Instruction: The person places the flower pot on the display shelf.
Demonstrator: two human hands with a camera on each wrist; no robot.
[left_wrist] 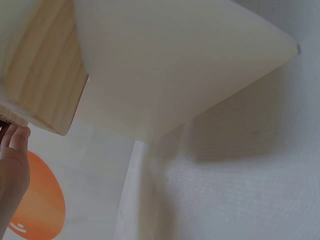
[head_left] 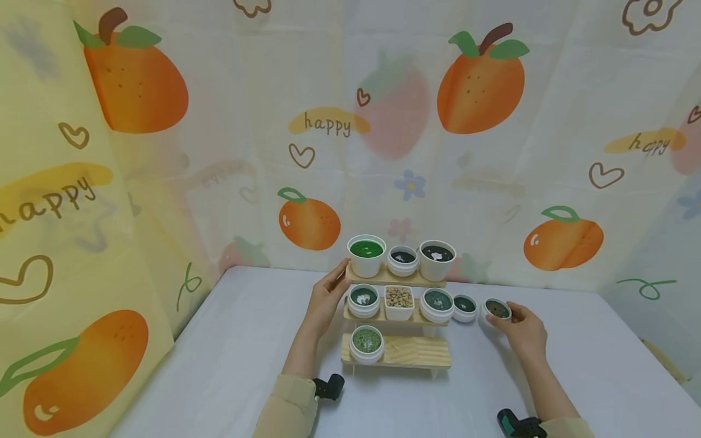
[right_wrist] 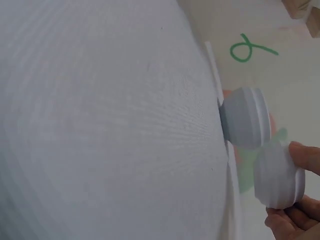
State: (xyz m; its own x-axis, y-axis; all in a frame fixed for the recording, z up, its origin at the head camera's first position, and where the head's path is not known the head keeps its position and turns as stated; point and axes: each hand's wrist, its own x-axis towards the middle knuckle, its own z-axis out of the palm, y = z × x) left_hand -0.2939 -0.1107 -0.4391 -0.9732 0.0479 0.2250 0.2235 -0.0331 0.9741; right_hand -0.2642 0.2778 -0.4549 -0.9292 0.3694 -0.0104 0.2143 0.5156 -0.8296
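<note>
My right hand (head_left: 527, 333) pinches a small white cup (head_left: 496, 309) with brownish-green contents between thumb and fingers. In the right wrist view the held cup (right_wrist: 279, 175) is raised off the white cloth, close to another white cup (right_wrist: 245, 118) that stands on it. My left hand (head_left: 324, 299) touches the left end of the top shelf of a three-tier wooden stand (head_left: 416, 351); in the left wrist view its fingers (left_wrist: 19, 140) lie against a board's end. The bottom tier bears one cup (head_left: 366, 344) of speckled green contents at its left.
On the middle tier sit a teal-filled cup (head_left: 364, 300), a square cup of beige bits (head_left: 399, 302) and another teal cup (head_left: 437, 305). The top tier carries a bright green cup (head_left: 366, 255) and two dark-filled ones. A fruit-printed cloth (head_left: 246, 152) hangs behind the table.
</note>
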